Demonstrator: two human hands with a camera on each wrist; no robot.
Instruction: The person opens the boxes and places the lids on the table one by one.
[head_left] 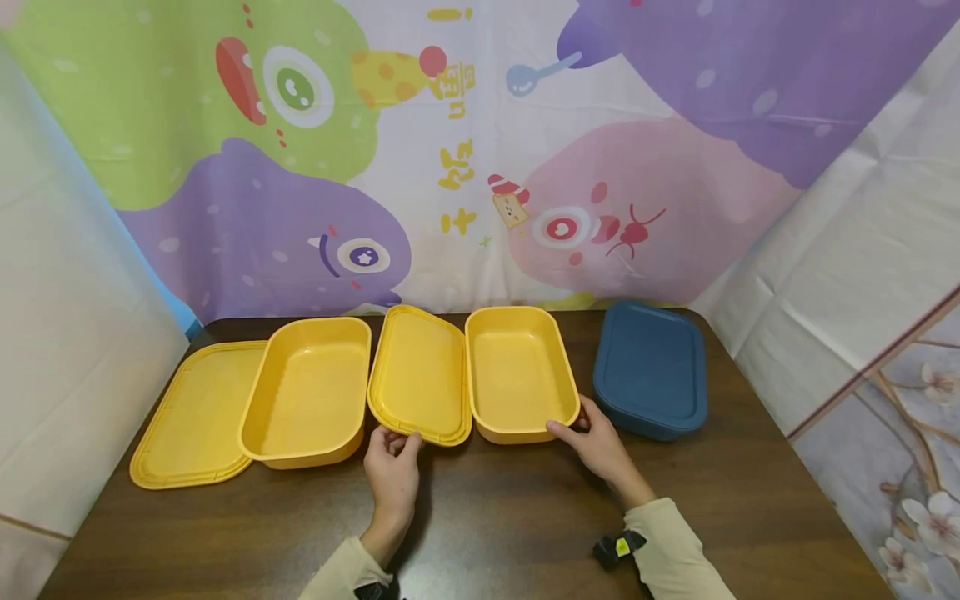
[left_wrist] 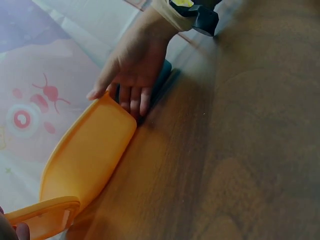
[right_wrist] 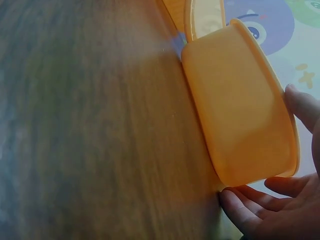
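Seen from overhead, our left hand (head_left: 393,479) pinches the near edge of a small yellow lid (head_left: 420,375), which tilts between two open boxes, while our right hand (head_left: 602,450) grips the near right corner of the small yellow box (head_left: 517,362) on the tabletop (head_left: 510,525). To its right sits a lidded blue box (head_left: 651,367); to the left of the lid stand a larger yellow box (head_left: 318,392) and a larger yellow lid (head_left: 198,417).

We judge both small pieces to be light, fairly stiff plastic, smooth enough to slide and unlikely to break. The lid looks best held by its edge, the box by its rim at a corner or by opposite walls.

Only the head view gives us the whole row and the box's bare inside. The right wrist view adds its outer wall, with our thumb (right_wrist: 302,106) at the rim and our fingers (right_wrist: 245,207) low at the corner. The left wrist view faces our right palm but catches just a sliver of our left hand.
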